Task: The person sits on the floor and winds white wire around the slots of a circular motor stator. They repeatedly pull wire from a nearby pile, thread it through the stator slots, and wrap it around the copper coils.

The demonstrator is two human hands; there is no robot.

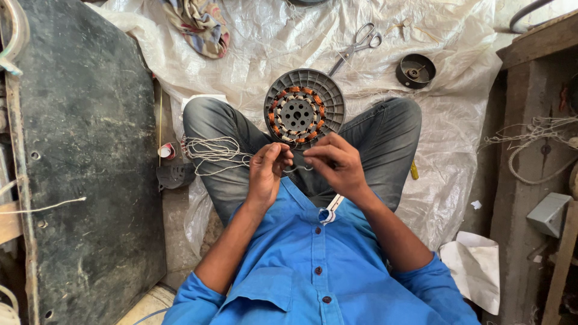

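I sit cross-legged with the stator point(304, 108) propped between my knees, just beyond my hands, its copper coils facing me. My left hand point(267, 171) is pinched shut on a thin white thread point(214, 150), thumb against the fingertips; the loose loops trail off left over my thigh. My right hand point(337, 162) is closed too, fingertips pinching the other end of that thread, or a fine wire with it — I cannot tell which. The hands nearly meet, close to my chest, wrists bent inward, both elbows tucked at my sides.

To do this well, I judge I should keep the thread taut between the two pinches, work near the fingertips, and keep the slack loops from tangling on my knee. Scissors point(360, 42) lie far on the plastic sheet point(457, 120), with a small black cup point(415, 70) to their right.
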